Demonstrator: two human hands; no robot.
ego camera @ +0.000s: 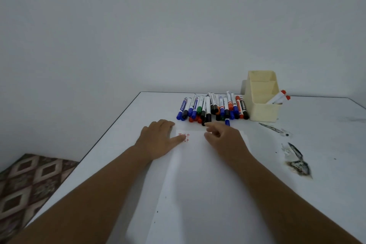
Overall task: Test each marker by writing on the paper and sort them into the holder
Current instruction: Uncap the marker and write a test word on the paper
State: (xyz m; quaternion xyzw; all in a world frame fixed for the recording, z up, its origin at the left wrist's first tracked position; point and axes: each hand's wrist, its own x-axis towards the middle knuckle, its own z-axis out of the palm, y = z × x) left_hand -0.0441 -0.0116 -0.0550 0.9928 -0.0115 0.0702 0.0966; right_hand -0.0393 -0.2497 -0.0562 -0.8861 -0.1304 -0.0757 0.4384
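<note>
While both forearms reach out over the desk [122,125], I see the paper [198,174] nearest me, a long white sheet running away toward the marker pile, with a few red marks [184,137] near its far left corner. My left hand [158,138] lies flat with straight fingers on that corner, pinning it. My right hand [223,136] hangs over the far edge with fingers loosely bent, one fingertip stretched toward the pile; I judge it holds nothing.

Beyond the sheet lies the marker pile [213,108], side by side and partly stacked, long axes running roughly near to far, most caps pointing back at me. One blue-capped marker [227,122] sits apart, just beside my right hand. To the far right stands the cream holder [262,103], two red-capped markers [278,97] leaning in its front compartment, caps up and tilted right.

My worry: plucking one from a stacked heap could set neighbours rolling onto the sheet or toward the desk's left edge. If my left hand lifts, the paper could slide while I write. The leaning pair could also block the next marker going in.
</note>
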